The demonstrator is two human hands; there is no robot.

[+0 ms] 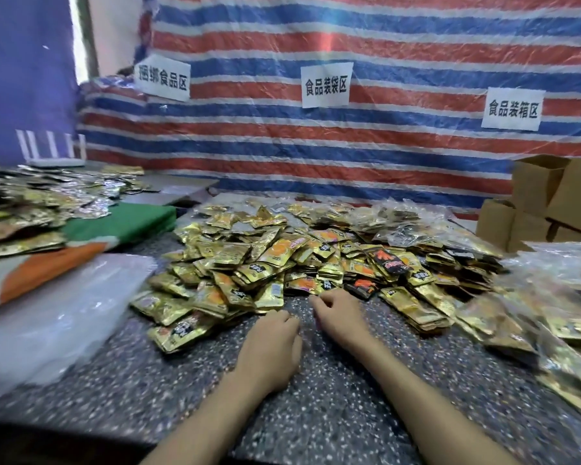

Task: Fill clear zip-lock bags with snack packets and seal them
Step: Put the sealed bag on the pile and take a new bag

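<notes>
A big heap of gold snack packets [282,260] covers the middle of the speckled table [131,380]. Both my hands lie on the bare tabletop just in front of the heap. My left hand [272,347] rests palm down with loosely curled fingers and holds nothing. My right hand [336,313] sits beside it, fingers bent near the heap's front edge, also holding nothing. A stack of clear zip-lock bags [54,317] lies flat at the left. Filled clear bags of packets [550,307] pile up at the right.
More gold packets [37,203] lie on a green and orange cloth [114,226] at the far left. Cardboard boxes [547,199] stand at the back right. A striped tarp [349,146] with three paper signs closes the back.
</notes>
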